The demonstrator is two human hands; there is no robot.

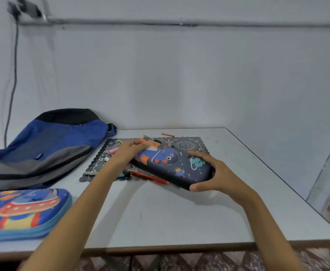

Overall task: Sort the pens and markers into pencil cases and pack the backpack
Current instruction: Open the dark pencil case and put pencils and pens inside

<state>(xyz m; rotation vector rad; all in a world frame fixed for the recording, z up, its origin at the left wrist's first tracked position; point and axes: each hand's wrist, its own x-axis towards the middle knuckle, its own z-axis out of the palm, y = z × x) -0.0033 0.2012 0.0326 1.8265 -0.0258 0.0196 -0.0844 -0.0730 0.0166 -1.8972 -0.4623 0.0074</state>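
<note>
- A person is gripping a dark pencil case (pixel 172 165), printed with a cartoon dinosaur and planets, in both hands over the near part of a grey lace-pattern mat (pixel 187 145) in the middle of the bench (pixel 179 216). The case is sitting tilted, its near end seemingly lifted off the surface.
- The right hand (pixel 215 175) is clamping the near end, fingers (pixel 197 154) curling over the top and the thumb pressing the front edge. The left hand (pixel 129 151) is curling round the far end.
- The case is looking like a moulded shell: stiff, light and probably smooth enough to slip, so the two short ends are offering the soundest hold. Whether its zip is open cannot be told.
- Loose pens and markers are lying on the mat around and partly under the case, among them a red pen (pixel 150 178) just beside its near side and a pink marker (pixel 113 150) by the left hand. Thin and round, they are likely to roll.
- A red pencil (pixel 167 135) is lying apart on the bench beyond the mat.
- A blue pencil case (pixel 23 212) is lying at the near left, seemingly shut, with a blue, grey and black backpack (pixel 48 145) slumping soft behind it.
- The pens beneath the case are likely standing in the way of setting it down flat.
</note>
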